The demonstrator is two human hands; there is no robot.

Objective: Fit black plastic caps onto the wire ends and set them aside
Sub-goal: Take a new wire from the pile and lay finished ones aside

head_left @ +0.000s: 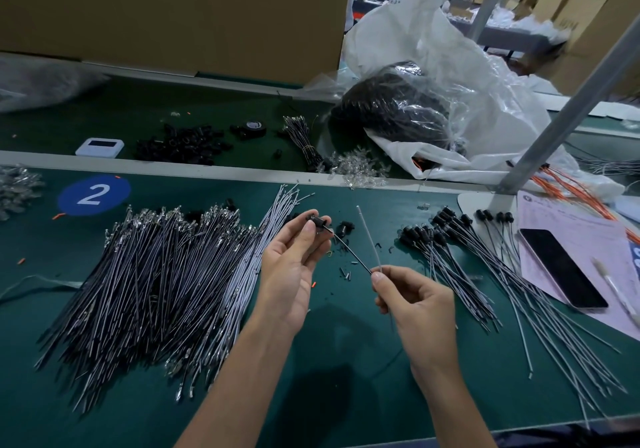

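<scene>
My left hand point(294, 267) pinches a black plastic cap point(317, 221) between thumb and fingertips above the green table. A black wire point(349, 251) runs from the cap down to my right hand point(415, 303), which grips it together with a white wire point(369, 236) that sticks upward. A big heap of uncapped black and white wires point(156, 274) lies to the left of my hands. Capped wires point(485, 267) are fanned out on the right, caps toward the back. A few loose caps point(344, 227) lie just behind my hands.
A phone point(562, 267) rests on a paper sheet point(568, 236) at the right. A pile of black caps point(180, 146), a tape roll point(254, 128) and a white device point(99, 146) sit on the rear belt. Plastic bags point(433, 101) and a grey post point(554, 125) stand at the back right.
</scene>
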